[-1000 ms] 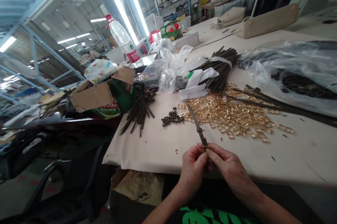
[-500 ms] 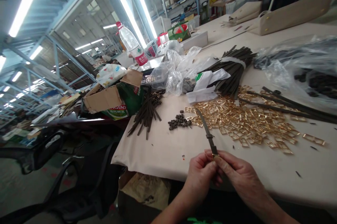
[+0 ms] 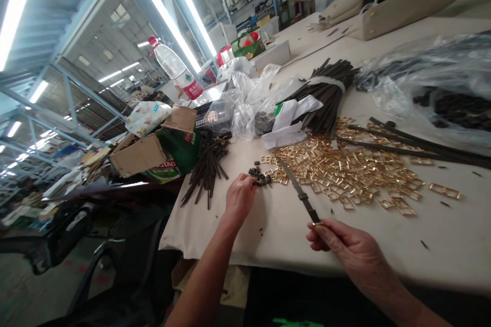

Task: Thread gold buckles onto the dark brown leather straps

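Note:
My right hand (image 3: 337,240) pinches the near end of a dark strap (image 3: 303,196), where a bit of gold metal shows; a small dark loop sits around the strap partway up. My left hand (image 3: 241,195) is at the left edge of a small pile of dark loops (image 3: 261,177), fingers drawn together; whether a piece is between them is hidden. Many gold rectangular buckles (image 3: 356,173) lie spread right of the pile. Left of my left hand is a bunch of short dark strips (image 3: 205,171).
Behind the buckles lie a tied bundle of dark straps (image 3: 326,96) and white gloves or cloth (image 3: 286,135). Clear plastic bags (image 3: 433,81) cover the right side. A cardboard box (image 3: 140,155) and a bottle (image 3: 174,68) stand left. A black chair (image 3: 134,260) is below.
My left hand has let go of the strap and moved left and forward to the dark loops. My right hand still holds the strap. The view has shifted slightly.

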